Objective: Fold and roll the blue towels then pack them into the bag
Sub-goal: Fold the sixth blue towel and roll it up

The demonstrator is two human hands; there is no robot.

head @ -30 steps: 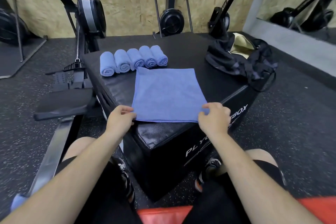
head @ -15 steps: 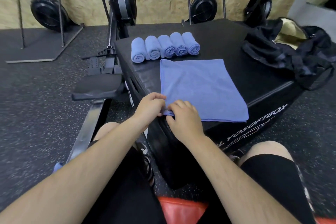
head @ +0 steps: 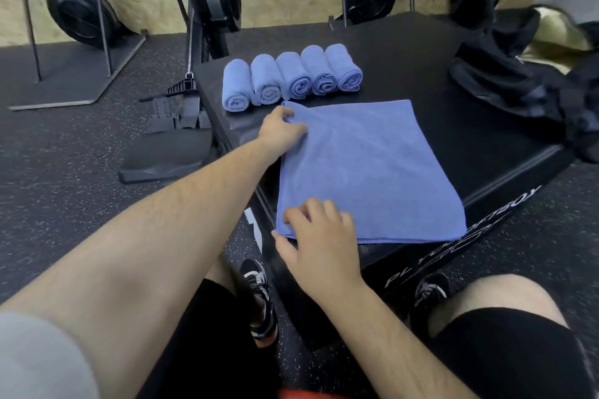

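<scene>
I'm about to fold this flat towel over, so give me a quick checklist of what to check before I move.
1. Left hand pinches the far left corner of the flat towel: ok.
2. Right hand grips the near left corner: cannot tell; its fingers lie on the corner.
3. The flat towel lies smooth on the box: ok.
4. Bare box top to the right of the towel to work on: ok.
5. Rolled towels clear of the flat towel: cannot tell; its far edge lies right by them.
6. Bag open for packing: ok, its pale lining shows.
</scene>
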